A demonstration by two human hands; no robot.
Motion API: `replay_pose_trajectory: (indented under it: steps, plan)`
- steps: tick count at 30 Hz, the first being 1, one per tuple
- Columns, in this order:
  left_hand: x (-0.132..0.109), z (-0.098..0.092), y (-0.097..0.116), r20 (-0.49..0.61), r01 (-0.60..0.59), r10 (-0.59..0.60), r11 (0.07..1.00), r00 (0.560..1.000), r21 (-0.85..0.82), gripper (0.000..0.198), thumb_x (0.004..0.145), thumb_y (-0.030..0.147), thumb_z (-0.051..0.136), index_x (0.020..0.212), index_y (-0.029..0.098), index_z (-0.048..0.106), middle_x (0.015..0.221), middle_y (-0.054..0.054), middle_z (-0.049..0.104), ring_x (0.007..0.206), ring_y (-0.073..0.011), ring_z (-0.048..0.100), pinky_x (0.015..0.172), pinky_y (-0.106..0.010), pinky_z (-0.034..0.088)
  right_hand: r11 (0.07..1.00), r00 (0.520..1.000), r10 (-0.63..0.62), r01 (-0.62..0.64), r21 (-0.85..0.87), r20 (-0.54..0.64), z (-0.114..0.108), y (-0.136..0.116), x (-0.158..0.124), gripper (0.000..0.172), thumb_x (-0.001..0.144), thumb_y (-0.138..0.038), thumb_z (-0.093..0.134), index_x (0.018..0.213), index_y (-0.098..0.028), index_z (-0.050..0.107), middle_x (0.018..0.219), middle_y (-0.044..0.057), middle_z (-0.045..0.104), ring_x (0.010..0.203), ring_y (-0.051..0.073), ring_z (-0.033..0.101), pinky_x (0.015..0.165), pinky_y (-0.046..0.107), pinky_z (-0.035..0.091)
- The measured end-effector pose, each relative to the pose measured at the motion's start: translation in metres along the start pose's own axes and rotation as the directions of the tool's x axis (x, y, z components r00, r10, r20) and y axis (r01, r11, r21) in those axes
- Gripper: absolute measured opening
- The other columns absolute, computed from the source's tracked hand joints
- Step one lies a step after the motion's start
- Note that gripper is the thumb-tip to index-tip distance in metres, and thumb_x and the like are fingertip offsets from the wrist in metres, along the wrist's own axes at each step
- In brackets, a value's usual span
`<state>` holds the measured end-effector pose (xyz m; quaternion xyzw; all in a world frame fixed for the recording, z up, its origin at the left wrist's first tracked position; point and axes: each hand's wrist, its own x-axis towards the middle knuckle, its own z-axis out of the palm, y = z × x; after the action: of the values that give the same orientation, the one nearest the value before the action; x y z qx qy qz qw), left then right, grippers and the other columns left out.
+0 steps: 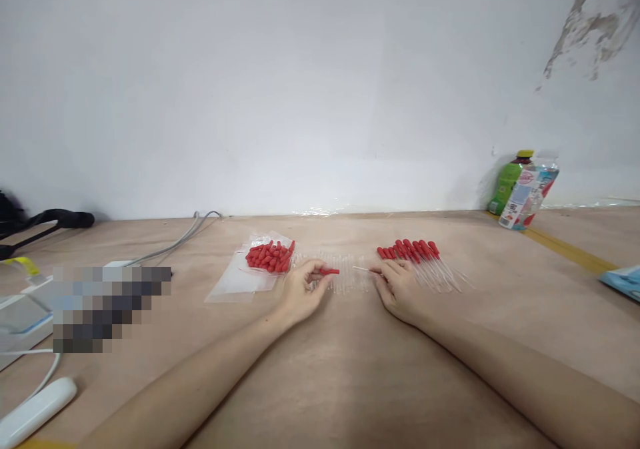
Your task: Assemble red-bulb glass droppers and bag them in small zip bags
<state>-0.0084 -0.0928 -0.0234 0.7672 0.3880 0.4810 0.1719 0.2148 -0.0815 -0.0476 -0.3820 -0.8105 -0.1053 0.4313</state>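
Between thumb and fingers, my left hand (303,292) pinches a red rubber dropper bulb (331,271), its narrow end toward the right. My right hand (399,287) is closed on a thin clear dropper tube (361,268) that points left at the bulb; a small gap separates the two. Loose clear tubes (344,282) lie in a row on the table between and behind my hands. Left of them, a heap of red bulbs (269,257) rests on a clear plastic bag (231,283). Beyond my right hand lie several droppers (417,251), tubes with red bulbs fitted.
Two bottles, a green one (506,185) and a clear labelled one (527,199), stand by the wall at the back right. A blue packet (623,283) is at the right edge. On the left are a grey cable (173,243), a white device (43,409) and a pixelated area.
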Motion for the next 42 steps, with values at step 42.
replay_pose_trajectory:
  steps: [42]
  plan:
    - [-0.007, 0.001, 0.01, 0.24, -0.157, 0.125, 0.98, 0.963, 0.12, 0.015, 0.082, 0.024, 0.049, 0.085, 0.019, 0.063, 0.08, -0.002, 0.065, 0.073, -0.013, 0.06, 0.069, -0.024, 0.046, 0.975, 0.951, -0.192, 0.156, 0.161, 0.243, -0.017, -0.014, 0.009, 0.017, 0.084, -0.016, 0.043, 0.074, -0.019, 0.057, 0.064, -0.003, 0.06, 0.058, 0.009, 0.048, 0.073, 0.031, 0.023]
